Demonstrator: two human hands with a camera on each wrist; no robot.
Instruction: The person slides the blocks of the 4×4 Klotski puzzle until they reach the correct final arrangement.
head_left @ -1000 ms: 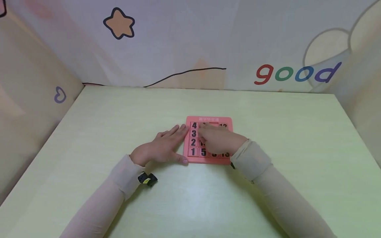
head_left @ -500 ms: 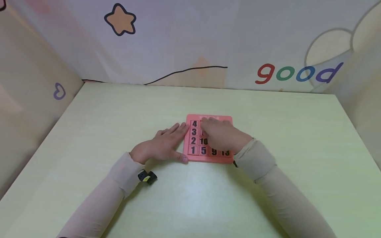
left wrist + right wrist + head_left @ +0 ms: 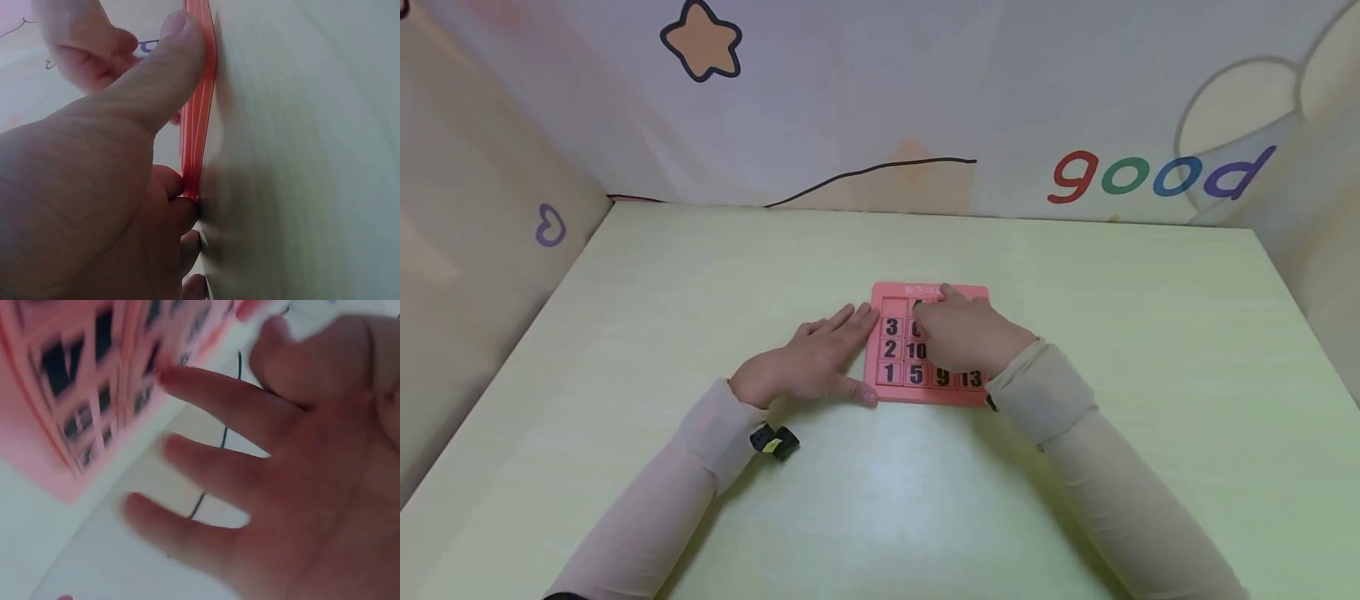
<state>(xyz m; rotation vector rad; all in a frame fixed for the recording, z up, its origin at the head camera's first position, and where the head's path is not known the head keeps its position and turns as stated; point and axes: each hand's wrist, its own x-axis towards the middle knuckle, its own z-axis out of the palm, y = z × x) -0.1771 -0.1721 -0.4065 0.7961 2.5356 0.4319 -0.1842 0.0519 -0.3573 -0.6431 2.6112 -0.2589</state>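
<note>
The pink number puzzle (image 3: 928,397) is lying on the tabletop (image 3: 880,500), its left edge touching the spread left hand (image 3: 816,358), its upper right sitting under the right hand (image 3: 973,333), whose fingers are stretching loosely apart. Its top-left cell (image 3: 894,307) is now showing bare, where tile 4 was sitting half a second ago.

Left hand (image 3: 808,362): back up, fingers (image 3: 852,327) reaching ahead and rightward of the wrist (image 3: 752,387), thumb (image 3: 167,75) stretched out on the near side. Right hand (image 3: 973,333): right of the left one, back up; three fingers (image 3: 225,403) fairly straight, spread beyond the palm (image 3: 312,487), tips blurred. Hands apart. Sleeved forearms (image 3: 658,500) behind, angled inward.
</note>
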